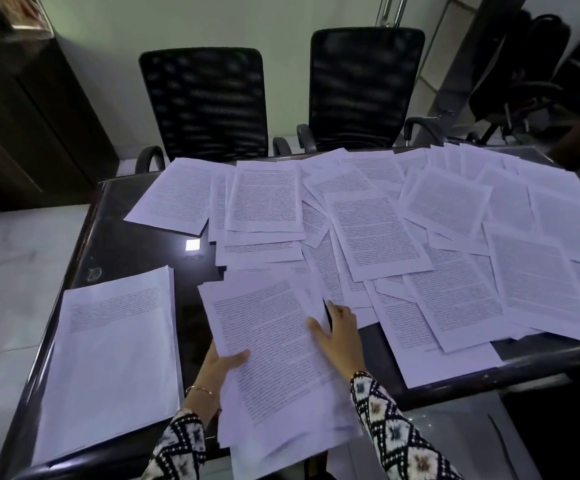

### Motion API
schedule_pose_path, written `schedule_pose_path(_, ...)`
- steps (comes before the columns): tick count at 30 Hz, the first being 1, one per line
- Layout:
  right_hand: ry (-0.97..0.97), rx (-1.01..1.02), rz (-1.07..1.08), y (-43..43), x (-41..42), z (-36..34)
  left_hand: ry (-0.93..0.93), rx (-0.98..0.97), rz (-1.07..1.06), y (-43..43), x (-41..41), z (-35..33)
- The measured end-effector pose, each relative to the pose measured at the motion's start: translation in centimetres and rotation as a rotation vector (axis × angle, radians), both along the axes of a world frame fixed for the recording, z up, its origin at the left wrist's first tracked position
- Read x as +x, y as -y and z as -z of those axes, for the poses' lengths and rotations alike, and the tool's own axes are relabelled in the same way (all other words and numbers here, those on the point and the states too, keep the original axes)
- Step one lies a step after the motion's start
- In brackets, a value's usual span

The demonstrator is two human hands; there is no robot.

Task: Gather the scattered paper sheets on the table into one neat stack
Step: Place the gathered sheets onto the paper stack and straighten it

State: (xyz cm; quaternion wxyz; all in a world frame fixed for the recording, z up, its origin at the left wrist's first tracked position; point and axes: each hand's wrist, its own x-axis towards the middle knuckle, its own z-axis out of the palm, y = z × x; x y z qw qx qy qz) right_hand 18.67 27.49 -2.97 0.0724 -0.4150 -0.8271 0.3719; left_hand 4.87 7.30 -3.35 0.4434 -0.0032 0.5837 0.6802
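centrally, left hand [222, 370] grips a sheaf [271, 344], right hand [341, 337] flat atop, stack [108, 358] beside, sheets [382, 233] beyond.

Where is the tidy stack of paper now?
In the head view, the tidy stack lies near-left on the table, left of the left hand.

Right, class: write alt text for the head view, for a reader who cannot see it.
A person's left hand holds a bundle of sheets over the table while the right hand rests on it. A neat stack lies to its left; scattered sheets spread beyond.
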Motion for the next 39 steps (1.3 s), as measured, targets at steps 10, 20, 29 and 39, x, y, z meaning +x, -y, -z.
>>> schedule_pose_path(10, -0.335, -0.787, -0.225, -1.1, -2.8, -4.8, -0.118, 0.063, 0.031, 3.0, -3.5, -3.5)
schedule_pose_path(20, -0.477, -0.807, -0.299, -4.7, -5.0, -12.7, -0.429, 0.185, 0.162, -1.3, -7.9, -12.0)
schedule_pose_path(29, -0.436, -0.603, -0.107, -7.3, -6.7, -8.5, -0.441, 0.103, 0.078, -5.9, -7.6, -8.9)
schedule_pose_path(39, -0.460, -0.716, -0.279, -11.9, -9.1, -11.2, -0.312, 0.155, 0.082, -11.1, -9.3, -10.3)
